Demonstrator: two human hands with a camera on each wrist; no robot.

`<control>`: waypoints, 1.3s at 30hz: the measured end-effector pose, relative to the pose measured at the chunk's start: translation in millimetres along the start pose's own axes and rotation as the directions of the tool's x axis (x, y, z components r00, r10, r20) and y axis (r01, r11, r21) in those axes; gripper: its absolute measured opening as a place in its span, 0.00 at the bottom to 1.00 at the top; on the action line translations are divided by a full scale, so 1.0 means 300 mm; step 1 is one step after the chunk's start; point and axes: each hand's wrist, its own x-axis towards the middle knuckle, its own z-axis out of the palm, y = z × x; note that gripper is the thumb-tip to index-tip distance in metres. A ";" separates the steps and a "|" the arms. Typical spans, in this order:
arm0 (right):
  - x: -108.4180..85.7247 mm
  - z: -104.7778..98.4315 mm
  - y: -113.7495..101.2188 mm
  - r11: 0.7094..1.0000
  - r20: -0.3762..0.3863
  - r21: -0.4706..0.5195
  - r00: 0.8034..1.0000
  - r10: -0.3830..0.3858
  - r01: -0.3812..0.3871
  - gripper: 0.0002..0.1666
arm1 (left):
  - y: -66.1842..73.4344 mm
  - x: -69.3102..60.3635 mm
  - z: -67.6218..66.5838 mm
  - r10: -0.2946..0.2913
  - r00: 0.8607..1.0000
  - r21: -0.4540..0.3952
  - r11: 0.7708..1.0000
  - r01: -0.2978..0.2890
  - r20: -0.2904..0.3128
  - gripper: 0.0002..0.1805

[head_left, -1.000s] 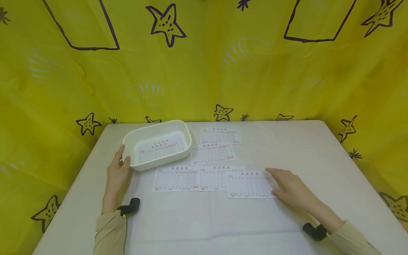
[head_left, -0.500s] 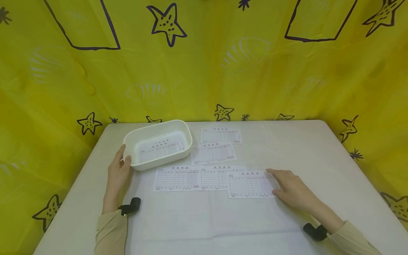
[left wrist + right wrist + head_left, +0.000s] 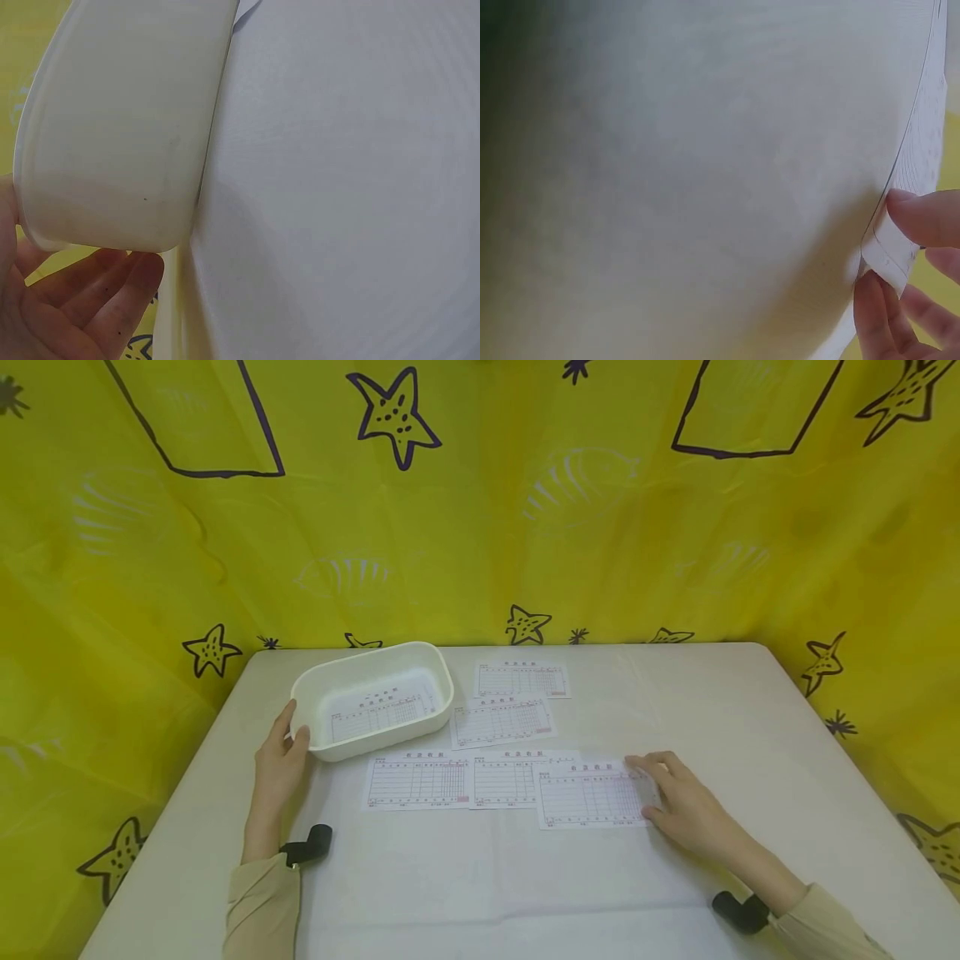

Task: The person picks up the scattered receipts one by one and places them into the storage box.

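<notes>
Vs half a second ago: right hand (image 3: 686, 803) went from flatter fingers to bent ones, thumb and fingertips now pinching the right end of the white rectangular gridded paper form (image 3: 588, 799). Right wrist view: paper bows at the pinch. Form's near edge has crept slightly toward six o'clock (form = centre, 12 = far side). My read: grip's made. Left hand (image 3: 281, 760) unchanged, fingers curled round the left end of the white rounded-rectangle plastic tray (image 3: 352, 681), at ten o'clock, printed paper slips (image 3: 375, 717) inside.

Edges: form's left end overlaps a second white gridded paper sheet (image 3: 502, 783) at nine; could drag it. Another white printed paper sheet (image 3: 501, 724) at ten, just beside tray's right end. Tray rim stands raised. Room: white tabletop cloth (image 3: 487, 872) runs wide toward six.
</notes>
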 end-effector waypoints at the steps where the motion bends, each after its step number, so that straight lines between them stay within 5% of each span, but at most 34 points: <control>1: 0.001 0.000 0.000 1.000 0.001 0.001 1.000 0.004 -0.004 0.38 | 0.001 0.000 0.000 -0.003 1.000 -0.001 1.000 0.003 0.000 0.31; 7: 0.004 -0.001 0.007 1.000 -0.013 0.023 1.000 0.008 -0.007 0.36 | 0.000 0.000 0.001 -0.001 1.000 -0.002 1.000 0.001 0.000 0.31; 21: 0.015 -0.027 0.012 0.983 -0.198 0.178 0.980 -0.001 0.037 0.30 | -0.008 0.006 0.001 0.004 1.000 0.013 1.000 -0.004 -0.001 0.31; 39: 0.047 -0.095 -0.052 0.940 -0.237 0.340 0.970 0.048 0.037 0.26 | -0.005 0.004 0.003 -0.014 1.000 0.022 1.000 0.014 -0.011 0.31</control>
